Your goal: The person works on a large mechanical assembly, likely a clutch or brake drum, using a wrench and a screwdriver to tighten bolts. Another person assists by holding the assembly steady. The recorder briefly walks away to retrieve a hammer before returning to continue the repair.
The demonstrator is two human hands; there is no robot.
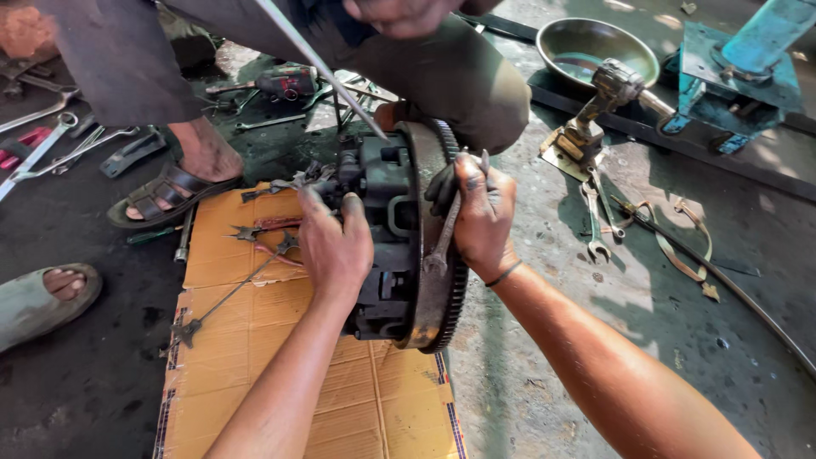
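A greasy toothed flywheel (pixel 432 306) with a black clutch housing (pixel 384 183) bolted to it stands on edge on a sheet of cardboard (pixel 255 374). My left hand (pixel 334 242) presses against the housing's near side. My right hand (pixel 482 217) steadies the flywheel's back face and grips a wrench (pixel 445 234) that lies across the disc. Another person squats just behind it, a hand (pixel 398 14) holding a long metal bar (pixel 316 61) whose tip rests at the top of the housing.
The other person's sandalled foot (pixel 174 183) stands at the cardboard's far corner; a second foot (pixel 42 297) is at left. Spanners (pixel 51 140) and a power tool (pixel 285 82) lie at the back left. An impact driver (pixel 595 106), metal bowl (pixel 595 47), wrenches (pixel 595 223) and blue stand (pixel 739 72) are to the right.
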